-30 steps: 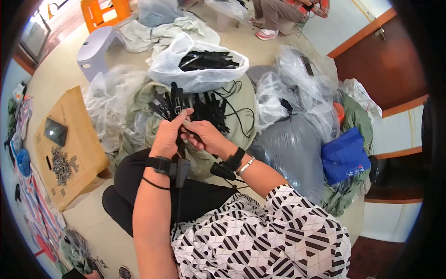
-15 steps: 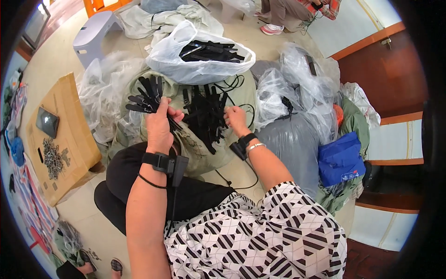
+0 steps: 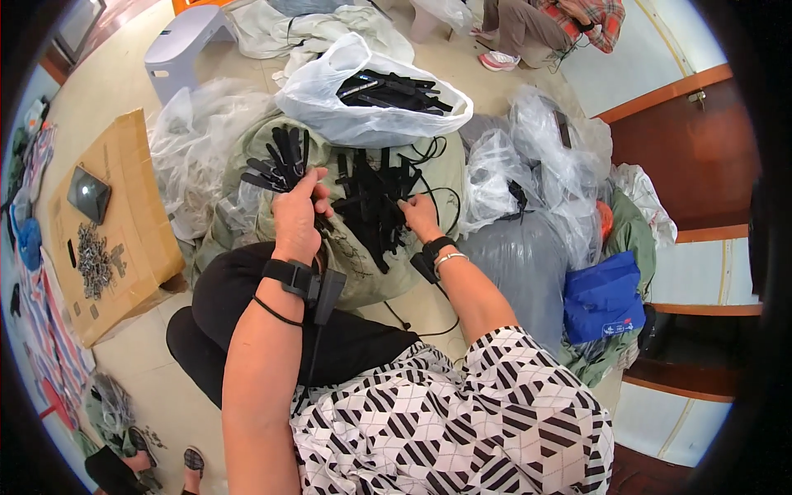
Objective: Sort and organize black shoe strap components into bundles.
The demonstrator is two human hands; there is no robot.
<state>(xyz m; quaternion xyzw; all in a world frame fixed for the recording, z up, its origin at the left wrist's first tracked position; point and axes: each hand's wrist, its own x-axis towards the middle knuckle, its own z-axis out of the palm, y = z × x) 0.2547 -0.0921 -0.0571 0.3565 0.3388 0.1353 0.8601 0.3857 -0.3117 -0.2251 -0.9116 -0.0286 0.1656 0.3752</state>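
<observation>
My left hand (image 3: pixel 295 216) is raised and closed on a fanned bunch of flat black strips (image 3: pixel 279 161). My right hand (image 3: pixel 419 214) reaches into a loose pile of the same black strips and thin black cords (image 3: pixel 373 202) lying on an olive-green sack (image 3: pixel 429 177) in front of my lap; its fingers pinch one strip at the pile's right edge. Both wrists wear black bands, and a small black device hangs from the left one.
A white plastic bag (image 3: pixel 330 107) holding more black strips sits beyond the pile. Clear and grey plastic bags (image 3: pixel 544 165) and a blue bag (image 3: pixel 606 297) crowd the right. A cardboard sheet (image 3: pixel 124 223) with small metal parts lies left. Another person (image 3: pixel 553 25) sits far back.
My hands, together over the pile a second ago, have parted. The left lifted the bunch up and to the left; the right went down into the pile on the sack.
</observation>
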